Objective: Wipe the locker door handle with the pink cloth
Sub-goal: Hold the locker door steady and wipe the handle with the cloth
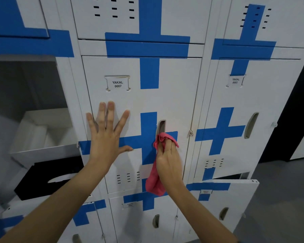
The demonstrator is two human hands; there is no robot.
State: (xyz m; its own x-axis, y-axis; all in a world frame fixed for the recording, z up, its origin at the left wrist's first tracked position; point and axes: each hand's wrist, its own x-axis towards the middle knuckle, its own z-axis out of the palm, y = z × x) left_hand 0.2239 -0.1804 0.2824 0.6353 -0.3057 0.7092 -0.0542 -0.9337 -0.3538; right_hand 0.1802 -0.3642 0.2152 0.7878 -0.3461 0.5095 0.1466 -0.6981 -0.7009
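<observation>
Right hand [168, 159]: grip bunched on the pink cloth [162, 140], pressing the handle's [161, 127] lower end.
Handle: upright slot, running up from the cloth.
Left hand [106, 135]: splayed flat on the locker door [175, 95], holding nothing.

the label [117, 84] on the middle locker door [175, 95] reads "yakal 0007". the label on the right door [235, 80], at the upper right, reads "yakal 0003". lower labels are too blurred.
</observation>
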